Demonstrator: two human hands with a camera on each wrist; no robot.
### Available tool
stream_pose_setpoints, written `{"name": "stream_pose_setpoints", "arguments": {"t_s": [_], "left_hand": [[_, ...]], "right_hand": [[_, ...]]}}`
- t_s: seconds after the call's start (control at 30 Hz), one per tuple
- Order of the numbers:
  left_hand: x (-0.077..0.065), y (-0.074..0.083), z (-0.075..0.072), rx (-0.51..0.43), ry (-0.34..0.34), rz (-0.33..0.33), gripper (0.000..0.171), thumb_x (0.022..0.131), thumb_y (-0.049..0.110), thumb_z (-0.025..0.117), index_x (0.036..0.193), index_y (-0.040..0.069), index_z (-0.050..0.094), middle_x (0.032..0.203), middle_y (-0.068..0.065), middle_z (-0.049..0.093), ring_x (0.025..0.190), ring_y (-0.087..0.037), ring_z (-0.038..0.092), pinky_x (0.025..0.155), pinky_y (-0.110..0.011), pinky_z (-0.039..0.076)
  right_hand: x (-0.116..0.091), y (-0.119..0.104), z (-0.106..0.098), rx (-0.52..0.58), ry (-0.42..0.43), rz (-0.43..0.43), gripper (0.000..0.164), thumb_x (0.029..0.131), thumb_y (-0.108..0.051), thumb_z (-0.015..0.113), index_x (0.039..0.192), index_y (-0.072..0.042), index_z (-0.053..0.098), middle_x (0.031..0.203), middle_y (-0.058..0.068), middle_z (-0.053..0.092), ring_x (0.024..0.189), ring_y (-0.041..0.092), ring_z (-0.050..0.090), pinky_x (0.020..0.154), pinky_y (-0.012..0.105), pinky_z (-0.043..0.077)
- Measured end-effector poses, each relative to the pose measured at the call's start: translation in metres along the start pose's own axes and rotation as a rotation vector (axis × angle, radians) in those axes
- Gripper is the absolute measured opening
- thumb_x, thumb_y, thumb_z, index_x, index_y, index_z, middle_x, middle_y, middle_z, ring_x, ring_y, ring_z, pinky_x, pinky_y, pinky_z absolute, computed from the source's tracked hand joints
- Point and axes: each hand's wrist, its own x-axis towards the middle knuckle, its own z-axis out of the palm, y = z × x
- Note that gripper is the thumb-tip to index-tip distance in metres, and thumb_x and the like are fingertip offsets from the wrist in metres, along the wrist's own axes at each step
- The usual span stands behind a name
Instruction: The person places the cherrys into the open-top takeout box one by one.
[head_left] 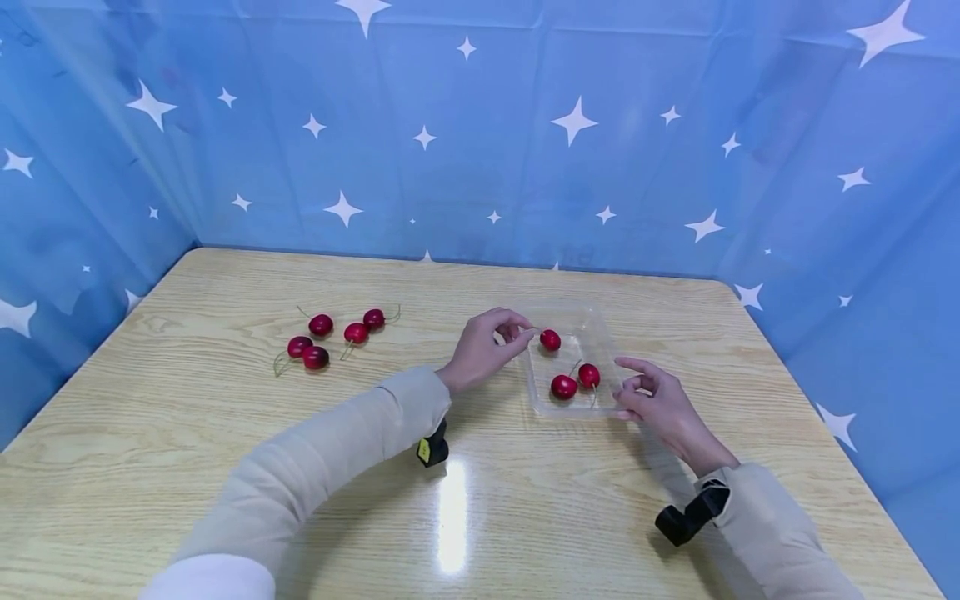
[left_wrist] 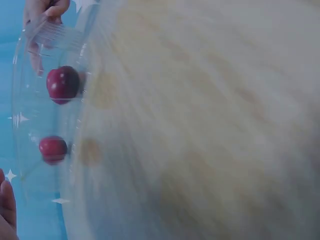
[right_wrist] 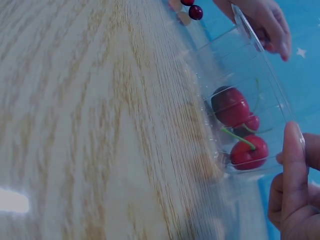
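A clear plastic box (head_left: 529, 375) stands on the right part of the table with two cherries, one cherry (head_left: 564, 387) and another cherry (head_left: 588, 375), lying inside near its front. My left hand (head_left: 487, 346) is over the box's left edge, thumb and index fingertips together at the stem of a third cherry (head_left: 550, 340). That cherry is within the box, low near its floor in the left wrist view. At the right wall my right hand (head_left: 663, 408) holds the box by its edge, index finger and thumb on either side of the rim in the right wrist view.
To the left lie several loose cherries with stems, among them a dark cherry (head_left: 316, 358) and a cherry (head_left: 373, 318) farther back. The wooden table (head_left: 360, 517) ends at a blue star-patterned curtain (head_left: 480, 150) behind and at both sides.
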Motion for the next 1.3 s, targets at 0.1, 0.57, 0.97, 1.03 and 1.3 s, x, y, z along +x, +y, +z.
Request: {"name": "stream_pose_setpoints", "arguments": {"t_s": [0.1, 0.57, 0.97, 1.03, 1.3], "left_hand": [[-0.010, -0.006, -0.009, -0.011, 0.002, -0.011, 0.011, 0.086, 0.019, 0.059, 0.092, 0.011, 0.064, 0.074, 0.003, 0.054, 0.068, -0.008, 0.051, 0.061, -0.025, 0.044], [-0.050, 0.012, -0.051, -0.077, -0.053, -0.122, 0.016, 0.085, 0.012, 0.060, 0.095, 0.000, 0.063, 0.079, -0.006, 0.058, 0.071, -0.020, 0.053, 0.063, -0.032, 0.045], [-0.082, -0.010, -0.090, -0.046, -0.077, -0.227, 0.021, 0.084, 0.016, 0.061, 0.099, 0.000, 0.062, 0.084, -0.005, 0.060, 0.073, -0.017, 0.056, 0.061, -0.028, 0.046], [-0.087, -0.015, -0.096, -0.050, -0.059, -0.254, 0.024, 0.084, 0.021, 0.061, 0.101, 0.003, 0.062, 0.086, -0.002, 0.060, 0.074, -0.016, 0.056, 0.061, -0.028, 0.047], [-0.103, -0.018, -0.125, -0.016, 0.030, -0.283, 0.027, 0.086, 0.022, 0.059, 0.103, 0.002, 0.061, 0.088, -0.006, 0.057, 0.077, -0.019, 0.055, 0.063, -0.028, 0.046]], "right_hand": [[0.000, 0.000, 0.000, 0.003, 0.001, 0.006, 0.056, 0.085, 0.002, 0.051, 0.135, 0.004, 0.027, 0.082, 0.005, 0.042, 0.068, 0.006, 0.053, 0.062, 0.023, 0.050], [-0.003, -0.002, 0.000, -0.007, -0.010, -0.007, 0.056, 0.086, 0.002, 0.051, 0.135, 0.005, 0.025, 0.081, 0.005, 0.043, 0.067, 0.006, 0.053, 0.062, 0.023, 0.050], [-0.002, -0.003, 0.001, -0.006, -0.006, -0.008, 0.056, 0.086, 0.001, 0.050, 0.135, 0.005, 0.025, 0.082, 0.005, 0.043, 0.068, 0.006, 0.053, 0.060, 0.022, 0.050], [-0.002, -0.003, 0.001, -0.006, -0.008, -0.010, 0.056, 0.085, 0.001, 0.050, 0.135, 0.005, 0.025, 0.082, 0.005, 0.043, 0.067, 0.006, 0.054, 0.060, 0.022, 0.050], [0.000, -0.002, 0.001, -0.004, -0.008, 0.005, 0.055, 0.085, 0.002, 0.051, 0.135, 0.004, 0.026, 0.083, 0.005, 0.044, 0.066, 0.005, 0.053, 0.061, 0.022, 0.050]]}}
